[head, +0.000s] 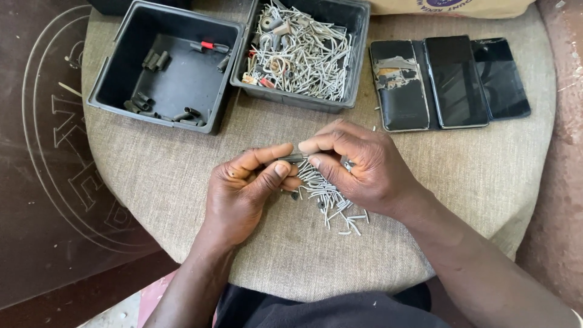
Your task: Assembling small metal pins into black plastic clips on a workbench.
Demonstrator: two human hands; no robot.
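Both hands meet over the middle of the round, burlap-covered table (152, 176), and between them sits a small dark sleeve (293, 158), a short tube-like piece. The left hand (246, 191) pinches its left end between thumb and forefinger, closed firmly on it, while the right hand (358, 167) closes its own thumb and fingertips on the right end, so the piece bridges the two grips, fingertips of both hands almost touching around it. It hangs just above the cloth, not resting on it. Directly below and slightly to the near right lies a loose pile of short grey metal pins (331, 200), spilling out from under the right palm toward the near edge; a few strays lie apart from the heap. At the far left stands a black plastic bin (109, 73) with a scattering of dark sleeves and one red-marked piece in it. Just beside it, to its right, a second black bin (358, 36) is heaped with bent grey wire pieces. Over on the far right lie three flat dark phones (455, 82) side by side, touching, the leftmost with a scuffed, peeling back. They sit well apart from the hands.
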